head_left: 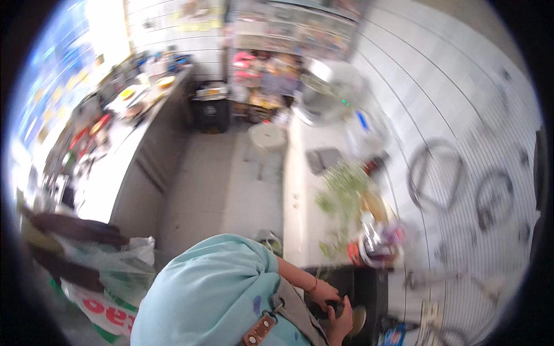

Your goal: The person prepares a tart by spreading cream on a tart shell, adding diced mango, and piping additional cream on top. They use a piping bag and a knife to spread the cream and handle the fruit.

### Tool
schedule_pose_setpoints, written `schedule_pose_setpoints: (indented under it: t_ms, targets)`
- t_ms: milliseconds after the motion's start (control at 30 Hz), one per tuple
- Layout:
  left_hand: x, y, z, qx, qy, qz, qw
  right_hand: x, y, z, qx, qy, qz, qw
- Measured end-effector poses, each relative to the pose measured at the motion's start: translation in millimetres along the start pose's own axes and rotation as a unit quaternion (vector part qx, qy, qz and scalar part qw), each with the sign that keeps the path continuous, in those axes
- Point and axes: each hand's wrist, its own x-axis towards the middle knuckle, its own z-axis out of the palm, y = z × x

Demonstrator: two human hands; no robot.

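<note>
Both of my hands are together over a dark sink point(378, 284) at the lower right. My left hand point(323, 293), with a thin band on the wrist, has its fingers curled in. My right hand point(341, 320) meets it from below, thumb up. Between the fingers is a small dark object point(333, 305), blurred and partly covered, so its kind is unclear. A round pale dish-like thing point(359, 319) lies beside my right hand in the sink.
Leafy green herbs point(341, 187) lie on the white counter point(297, 225), near bottles and a grey pad point(324, 160). A large mixer-like appliance point(329, 89) stands at the back. A stool point(267, 137) stands on the floor, and a cluttered counter point(118, 181) runs along the left.
</note>
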Motion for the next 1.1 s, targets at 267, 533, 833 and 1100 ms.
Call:
schedule_pose_setpoints:
  t_ms: [267,533,833,1100]
  targets:
    - [-210,-82,-134,-0.208,0.336,0.005,0.919,167,-230,79,-0.136,-0.066,-0.04,0.988]
    - [-300,-140,-171,-0.697,0.434,0.06,0.568,258,-314,234,0.407,0.041,-0.062,0.91]
    - [-177,-123,-95,-0.651,0.201,-0.095,0.725,186,-178,223,0.583,0.122,0.079,0.799]
    - [-50,12,-52,-0.609,0.071,-0.171,0.771,40,-21,51,0.215,0.075,-0.019,0.973]
